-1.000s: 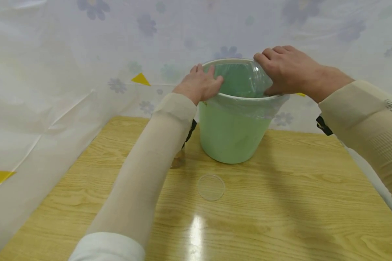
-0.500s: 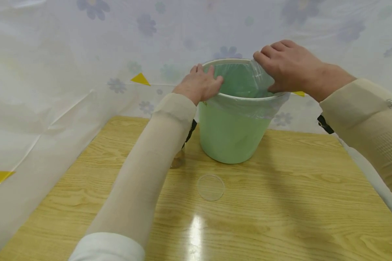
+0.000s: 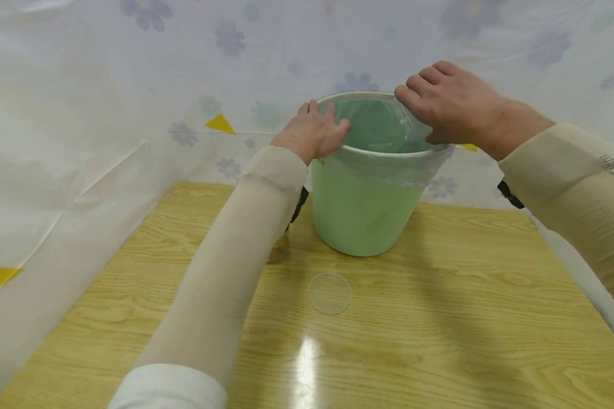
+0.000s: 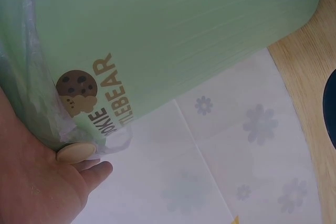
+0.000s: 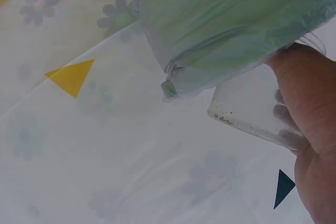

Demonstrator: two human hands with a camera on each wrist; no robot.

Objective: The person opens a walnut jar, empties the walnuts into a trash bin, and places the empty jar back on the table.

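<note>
Left hand (image 3: 312, 132): It rests on the left side of the bin's rim. The fingers lie over the edge and press the bag down. The left wrist view shows the thumb (image 4: 100, 170) straight, outside the wall. This hand has not moved in the last second.

Bin (image 3: 363, 210): It is light green and round, and gets narrower toward the bottom. It stands upright near the far edge of the table (image 3: 440, 318), about the middle. A cookie picture and brown letters are printed on its side. It has not moved.

Bag (image 3: 384, 165): It is thin, clear plastic. It lines the inside of the bin, and its top is folded out over the rim in a wrinkled band.

Right hand (image 3: 450, 102): It sits at the far right of the rim with curled fingers. The right wrist view shows a clear cup (image 5: 252, 111) held in it, with dark specks inside, tipped at the rim. A second ago the hand was lower, with the cup over the opening. Now it is a bit higher and the cup hardly shows from the head view. That looks like the cup is being lifted back out.

Lid (image 3: 330, 293): A clear round lid lies flat on the table, in front of the bin, apart from it.
</note>
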